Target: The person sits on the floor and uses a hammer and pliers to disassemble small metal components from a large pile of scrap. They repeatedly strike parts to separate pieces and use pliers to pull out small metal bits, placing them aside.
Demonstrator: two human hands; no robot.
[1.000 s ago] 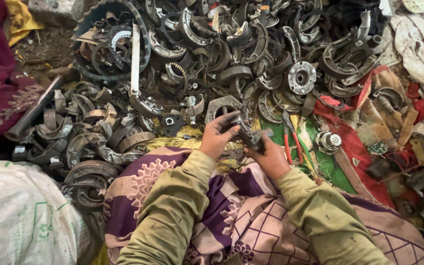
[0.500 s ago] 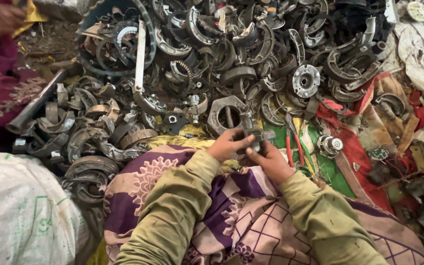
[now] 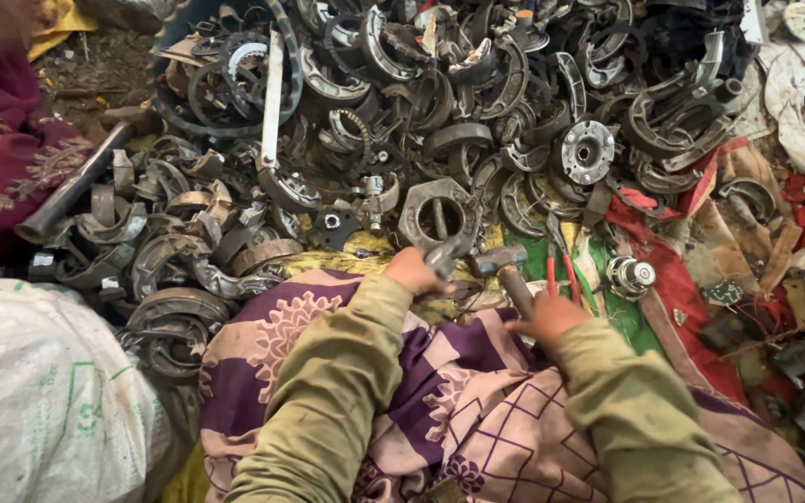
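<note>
Your left hand (image 3: 414,271) grips a small grey curved metal piece (image 3: 446,253) — half hidden by fingers; your right hand (image 3: 545,317) clasps a steel-headed hammer (image 3: 507,270). White woven sack (image 3: 39,391), green-marked, lies cut off lower left.

- The ground (image 3: 95,70) carried everything; bare dark earth showed at the upper left.
- A heap of curved metal brake shoes (image 3: 402,102) lay piled across it.
- A round hub (image 3: 587,151) sat in the heap at the right.
- A long metal bar (image 3: 72,186) lay slanted at the left.
- A white woven sack (image 3: 39,401) rested at the lower left.
- Red and green cloth scraps (image 3: 691,270) lay at the right.
</note>
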